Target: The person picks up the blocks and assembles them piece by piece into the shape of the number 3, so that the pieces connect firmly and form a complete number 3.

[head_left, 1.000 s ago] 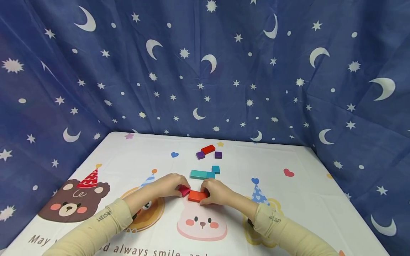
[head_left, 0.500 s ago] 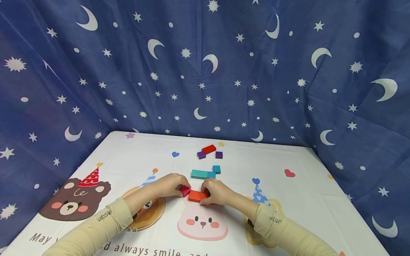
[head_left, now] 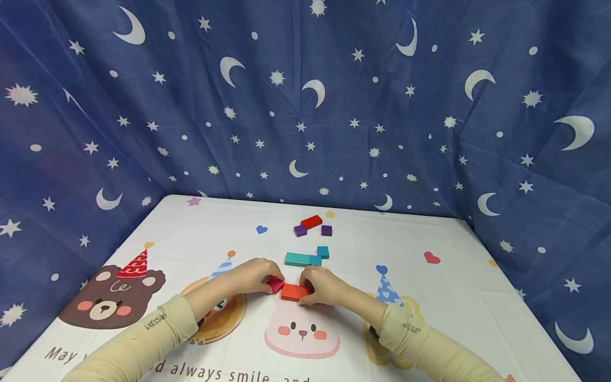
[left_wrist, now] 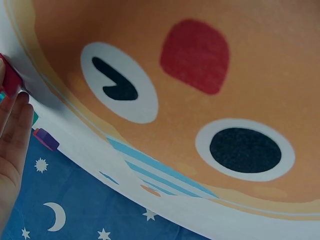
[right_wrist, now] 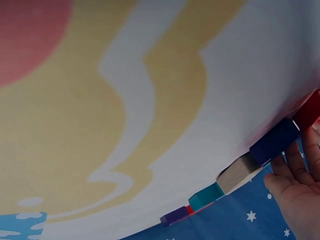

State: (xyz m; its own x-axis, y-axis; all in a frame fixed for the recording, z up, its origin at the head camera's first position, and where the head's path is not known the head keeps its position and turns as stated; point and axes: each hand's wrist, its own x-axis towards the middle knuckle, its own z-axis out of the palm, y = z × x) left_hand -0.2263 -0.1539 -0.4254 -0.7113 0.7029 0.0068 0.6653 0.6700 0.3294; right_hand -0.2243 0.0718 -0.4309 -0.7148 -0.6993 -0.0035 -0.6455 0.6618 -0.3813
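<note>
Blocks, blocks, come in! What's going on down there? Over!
Left hand pinching pinkish-red block. Right hand gripping orange-red block. Teal block lies beyond, not between them. Over.

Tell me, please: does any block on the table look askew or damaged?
The far red block looks a little askew: it lies diagonally, while the teal block is nearly parallel to the table's far edge. I see no damage, though the left hand partly covers the crimson block.
</note>
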